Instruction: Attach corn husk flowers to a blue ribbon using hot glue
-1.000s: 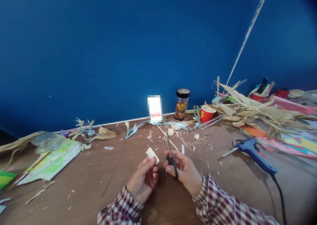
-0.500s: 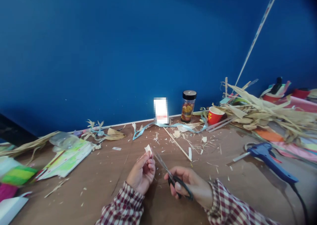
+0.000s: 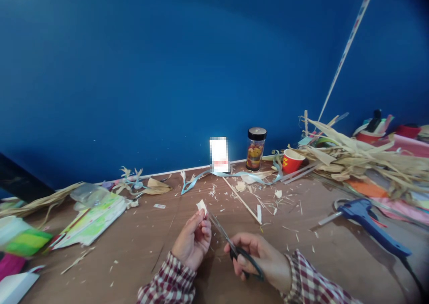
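Between the thumb and fingers of my left hand [image 3: 193, 240] is a small cream-coloured piece [image 3: 202, 206], possibly corn husk, its upper end sticking out. My right hand [image 3: 261, 257] is closed around the black handles of a pair of scissors [image 3: 221, 231]. The blades point up and left, their tips close beside my left fingers; whether they touch the piece I cannot tell. Small pale scraps [image 3: 212, 191] lie scattered on the brown table [image 3: 134, 268] beyond my hands. A thin stick [image 3: 241, 200] rests among them, with a light blue ribbon [image 3: 201, 177] behind.
At right lies a blue glue gun [image 3: 372, 221] with its cord. Dried corn husks [image 3: 351, 154] are piled behind it. A black-lidded jar [image 3: 255, 150] and a red paper cup [image 3: 292, 161] stand by the blue partition [image 3: 167, 72]. A green-and-white painted sheet [image 3: 95, 221] lies at left.
The whole view has shifted slightly, so the table and objects appear a little lower. Both hands keep nearly the same pose, with the cream piece and scissors still held.
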`<state>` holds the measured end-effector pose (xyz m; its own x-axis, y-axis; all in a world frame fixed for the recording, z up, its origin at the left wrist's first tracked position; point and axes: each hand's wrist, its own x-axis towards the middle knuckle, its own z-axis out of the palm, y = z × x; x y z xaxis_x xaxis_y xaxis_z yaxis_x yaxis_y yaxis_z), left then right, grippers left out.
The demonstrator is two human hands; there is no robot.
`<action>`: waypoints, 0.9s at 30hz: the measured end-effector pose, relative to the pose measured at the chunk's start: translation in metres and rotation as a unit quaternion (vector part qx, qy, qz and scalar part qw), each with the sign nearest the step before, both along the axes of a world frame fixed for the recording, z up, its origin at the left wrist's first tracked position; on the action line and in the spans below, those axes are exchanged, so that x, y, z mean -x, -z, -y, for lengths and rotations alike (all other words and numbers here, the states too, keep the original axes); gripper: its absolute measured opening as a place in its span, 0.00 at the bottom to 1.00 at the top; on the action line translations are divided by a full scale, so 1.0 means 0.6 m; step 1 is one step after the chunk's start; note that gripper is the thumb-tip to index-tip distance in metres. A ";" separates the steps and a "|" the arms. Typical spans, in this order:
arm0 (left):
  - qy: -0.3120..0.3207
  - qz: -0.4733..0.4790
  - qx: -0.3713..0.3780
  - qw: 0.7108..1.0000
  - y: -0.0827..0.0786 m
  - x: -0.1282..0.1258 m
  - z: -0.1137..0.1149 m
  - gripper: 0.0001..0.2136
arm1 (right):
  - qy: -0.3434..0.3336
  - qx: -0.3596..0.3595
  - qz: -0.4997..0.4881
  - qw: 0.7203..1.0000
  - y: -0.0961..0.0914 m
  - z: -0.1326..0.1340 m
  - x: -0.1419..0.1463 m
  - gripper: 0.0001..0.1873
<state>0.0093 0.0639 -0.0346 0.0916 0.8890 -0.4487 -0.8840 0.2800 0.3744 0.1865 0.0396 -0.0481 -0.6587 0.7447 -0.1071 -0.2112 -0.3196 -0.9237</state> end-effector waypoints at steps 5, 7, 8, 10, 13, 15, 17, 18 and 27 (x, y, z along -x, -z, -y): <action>0.004 -0.001 -0.004 1.000 -0.002 0.001 0.001 0.05 | 0.001 0.003 -0.002 1.000 0.000 -0.001 0.000 0.25; 0.006 0.001 -0.005 1.000 -0.002 0.001 0.002 0.05 | 0.002 0.007 -0.003 1.000 -0.001 -0.001 0.000 0.25; 0.006 0.001 -0.005 1.000 -0.003 0.001 0.002 0.05 | 0.002 0.008 -0.003 1.000 -0.002 -0.001 0.000 0.25; 0.006 0.000 -0.004 1.000 -0.003 0.001 0.002 0.05 | 0.003 0.010 -0.003 1.000 -0.004 -0.001 0.001 0.25; 0.003 -0.004 -0.002 1.000 -0.002 0.001 0.002 0.05 | 0.007 0.010 -0.001 1.000 -0.005 0.000 0.001 0.25; 0.003 -0.005 -0.003 1.000 -0.001 0.002 0.002 0.05 | 0.007 0.007 -0.001 1.000 -0.005 0.001 0.001 0.25; 0.003 -0.006 -0.006 1.000 0.001 0.002 0.001 0.05 | 0.004 0.006 0.000 1.000 -0.004 0.001 0.001 0.26; 0.003 -0.006 -0.008 1.000 0.001 0.002 0.001 0.05 | 0.004 0.006 0.001 1.000 -0.004 0.001 0.001 0.26; 0.004 -0.011 -0.014 1.000 0.003 0.003 0.000 0.05 | 0.003 0.007 0.002 1.000 -0.005 0.001 0.001 0.26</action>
